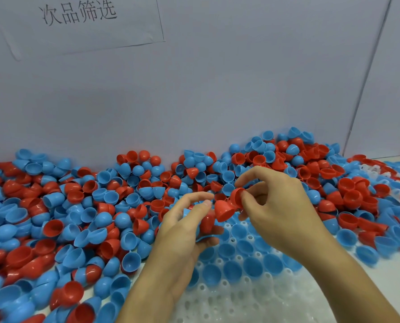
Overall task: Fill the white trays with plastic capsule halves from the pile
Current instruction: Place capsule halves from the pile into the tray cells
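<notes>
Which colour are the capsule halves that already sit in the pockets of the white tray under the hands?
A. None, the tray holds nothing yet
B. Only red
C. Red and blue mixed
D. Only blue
D: every filled pocket of the white tray holds a blue half, open side up, while the red halves are pinched between the left hand and right hand above it.

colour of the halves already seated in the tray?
Blue, all the seated halves in the white tray; head view.
</notes>
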Motion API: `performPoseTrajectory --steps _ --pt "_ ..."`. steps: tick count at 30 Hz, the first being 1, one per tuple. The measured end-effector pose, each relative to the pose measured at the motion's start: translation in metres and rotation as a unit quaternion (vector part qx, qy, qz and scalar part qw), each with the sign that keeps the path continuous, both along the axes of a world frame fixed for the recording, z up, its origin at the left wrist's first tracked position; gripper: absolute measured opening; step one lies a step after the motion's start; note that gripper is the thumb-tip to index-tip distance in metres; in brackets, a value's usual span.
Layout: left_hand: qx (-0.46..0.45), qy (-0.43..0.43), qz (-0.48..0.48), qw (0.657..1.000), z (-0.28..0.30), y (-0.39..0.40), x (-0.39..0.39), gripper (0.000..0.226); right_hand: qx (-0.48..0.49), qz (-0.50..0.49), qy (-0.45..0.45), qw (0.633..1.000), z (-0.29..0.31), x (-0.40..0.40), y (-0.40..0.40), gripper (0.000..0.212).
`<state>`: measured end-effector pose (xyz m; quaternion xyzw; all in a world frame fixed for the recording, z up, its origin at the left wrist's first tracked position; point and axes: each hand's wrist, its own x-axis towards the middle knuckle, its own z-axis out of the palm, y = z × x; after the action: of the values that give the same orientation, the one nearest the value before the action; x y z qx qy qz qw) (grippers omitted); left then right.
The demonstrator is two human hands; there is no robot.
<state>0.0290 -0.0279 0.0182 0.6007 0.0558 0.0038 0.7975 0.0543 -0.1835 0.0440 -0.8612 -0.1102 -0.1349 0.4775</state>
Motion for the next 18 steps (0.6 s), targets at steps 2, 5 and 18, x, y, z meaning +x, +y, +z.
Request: performPoseTrajectory --steps 2,5,18 --pt "0.001 -0.005 -0.015 1.0 0.0 0.0 0.0 0.014 0.003 -0.003 -0.003 1.0 -0.001 0.0 0.0 0.018" --pt "0.005 -0.012 -0.061 0.998 -0.001 0.002 0.0 0.03 0.013 -0.009 -0.015 1.0 0.0 0.0 0.002 0.021" --pt "-0.057 -0.009 -0.01 0.998 0.003 0.003 -0.001 0.021 -0.021 0.07 -0.043 0.996 -0.004 -0.007 0.014 0.026"
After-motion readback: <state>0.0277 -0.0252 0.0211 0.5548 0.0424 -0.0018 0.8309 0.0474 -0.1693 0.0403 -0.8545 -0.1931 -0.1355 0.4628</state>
